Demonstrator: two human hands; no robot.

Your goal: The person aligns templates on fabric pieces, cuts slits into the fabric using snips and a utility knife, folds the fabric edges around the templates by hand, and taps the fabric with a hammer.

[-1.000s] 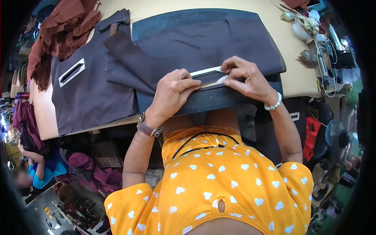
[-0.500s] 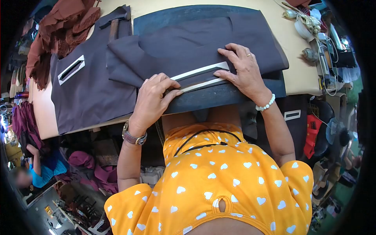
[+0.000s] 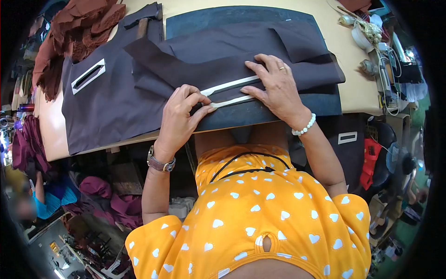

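Note:
Dark purple-grey fabric (image 3: 223, 51) lies folded over a blue-black board on the table. A long slot edged with white strips (image 3: 231, 86) runs along its near side between my two hands. At the slot's left end, my left hand (image 3: 183, 109) is closed, thumb and forefinger pinching the white edging and the cloth there. Toward the right end, my right hand (image 3: 278, 90) grips the fabric, its thumb on the lower strip and its fingers on the cloth above. What lies under both palms is hidden.
More dark fabric with a white-framed slot (image 3: 89, 76) spreads to the left, a hammer-like wooden handle (image 3: 142, 28) on it. Rust-coloured cloth (image 3: 69, 42) is heaped at the upper left. Cables and thread cones (image 3: 369, 67) stand at the right edge. Another person (image 3: 44, 195) sits at lower left.
My right hand has slid slightly left along the slot. The folded fabric's upper layer has shifted, with a flap now turned at the upper right and at the left. My left hand keeps its pinch.

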